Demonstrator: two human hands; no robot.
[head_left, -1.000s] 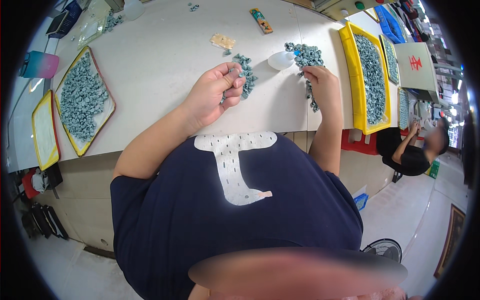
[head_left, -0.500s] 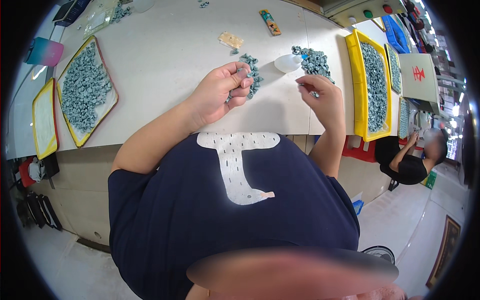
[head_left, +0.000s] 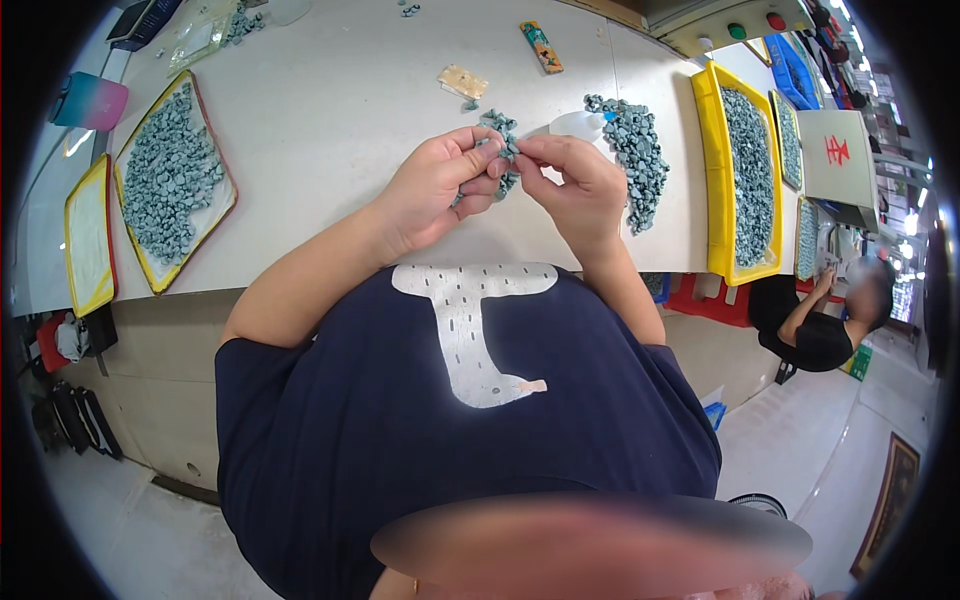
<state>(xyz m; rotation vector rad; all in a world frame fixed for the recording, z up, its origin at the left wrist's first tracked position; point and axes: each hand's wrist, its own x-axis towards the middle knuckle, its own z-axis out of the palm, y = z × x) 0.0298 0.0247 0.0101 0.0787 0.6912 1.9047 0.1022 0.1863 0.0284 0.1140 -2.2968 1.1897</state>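
Observation:
Over the near part of the white table, my left hand (head_left: 445,185) is closed in a pinch, with a small grey-green piece partly hidden at its fingertips. My right hand (head_left: 580,185) meets it there, thumb and forefinger pressed together; whatever they hold is too small to make out. Just behind the fingers lies a small pile of grey-green pieces (head_left: 503,122), partly covered by my hands. A white squeeze bottle (head_left: 577,126) with a blue tip lies beyond my right hand. Right of it spreads a larger pile of similar pieces (head_left: 643,160).
On the left are a tray of grey-green pieces (head_left: 165,185), a yellow-rimmed tray (head_left: 90,240) and a blue-pink cup (head_left: 95,103). A yellow bin (head_left: 716,175) of pieces stands right. Farther back lie a beige card (head_left: 462,80) and an orange-green packet (head_left: 540,46). Another person (head_left: 825,320) sits far right.
My right hand has moved left from beside the larger pile to meet my left hand's fingertips. More of that pile shows now. My left hand has stayed nearly in place.

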